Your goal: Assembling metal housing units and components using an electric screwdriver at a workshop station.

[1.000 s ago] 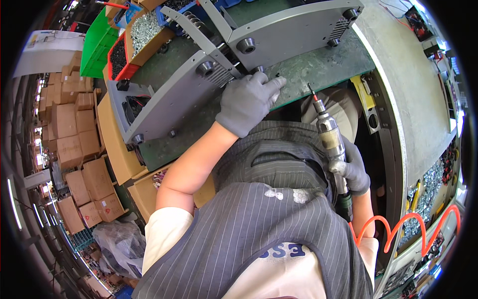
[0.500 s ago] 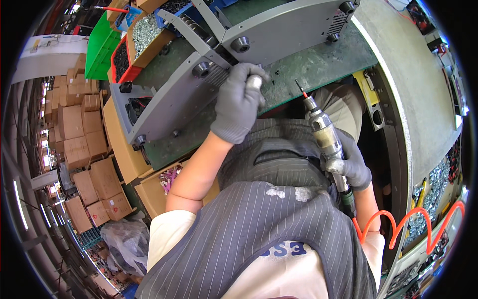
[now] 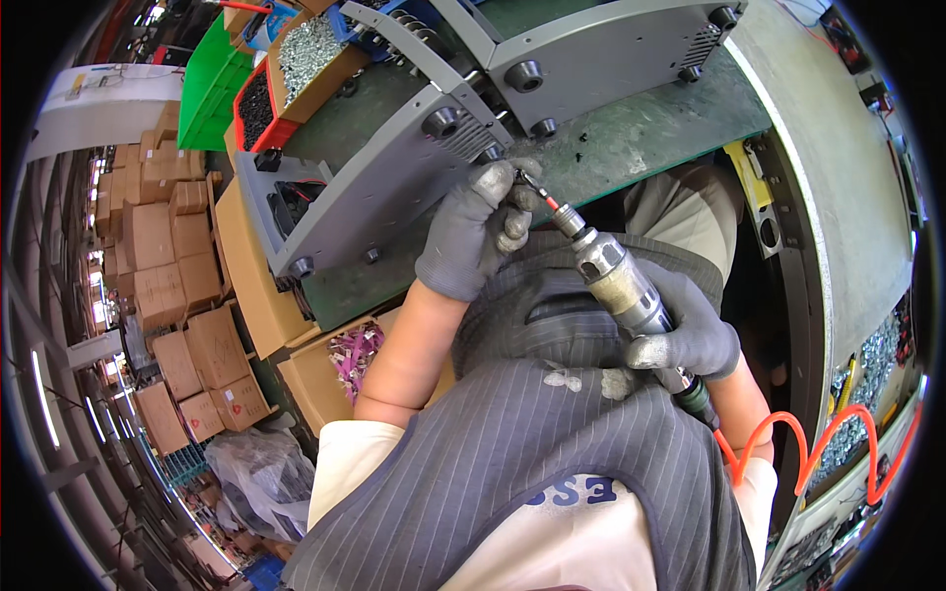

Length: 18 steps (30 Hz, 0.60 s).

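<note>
My right hand [image 3: 695,330], in a grey glove, grips a pneumatic screwdriver [image 3: 623,284] with a metal body and a thin bit pointing up and left. My left hand [image 3: 468,231], gloved too, is closed in a pinch at the tip of that bit. Between its fingertips shows a tiny dark piece that looks like a screw, partly hidden by the glove. Just beyond the left hand stands a grey metal housing [image 3: 379,182] with round black feet and vent slots. A second grey housing [image 3: 616,74] of the same kind stands to its right.
Loose black screws [image 3: 580,148] lie on the green tabletop [image 3: 641,128]. At the far left are a red bin [image 3: 258,113] of black screws, a carton of silver screws [image 3: 307,54] and a green bin [image 3: 212,84]. An orange coiled hose [image 3: 803,443] trails right from the screwdriver.
The screwdriver has swung left, bringing its bit to my left fingertips. My left hand has turned and drawn slightly back from the housings.
</note>
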{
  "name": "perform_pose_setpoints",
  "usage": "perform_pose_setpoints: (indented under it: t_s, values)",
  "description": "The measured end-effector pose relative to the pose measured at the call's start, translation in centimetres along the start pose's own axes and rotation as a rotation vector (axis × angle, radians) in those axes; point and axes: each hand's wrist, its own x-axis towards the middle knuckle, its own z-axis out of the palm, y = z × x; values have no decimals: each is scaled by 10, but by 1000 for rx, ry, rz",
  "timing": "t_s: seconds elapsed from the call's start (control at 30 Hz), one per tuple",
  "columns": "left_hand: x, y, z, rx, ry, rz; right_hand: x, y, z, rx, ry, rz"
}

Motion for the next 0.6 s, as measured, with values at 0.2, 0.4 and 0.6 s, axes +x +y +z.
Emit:
perform_pose_setpoints:
  t_s: [0.2,0.4,0.6]
  values:
    - [-9,8,3,217,68,91,2,2,8,-38,3,-42]
    - [-16,34,1,607,53,27,1,-2,5,-32,-74,34]
    - [-27,49,6,542,-64,121,0,-11,18,273,-166,30]
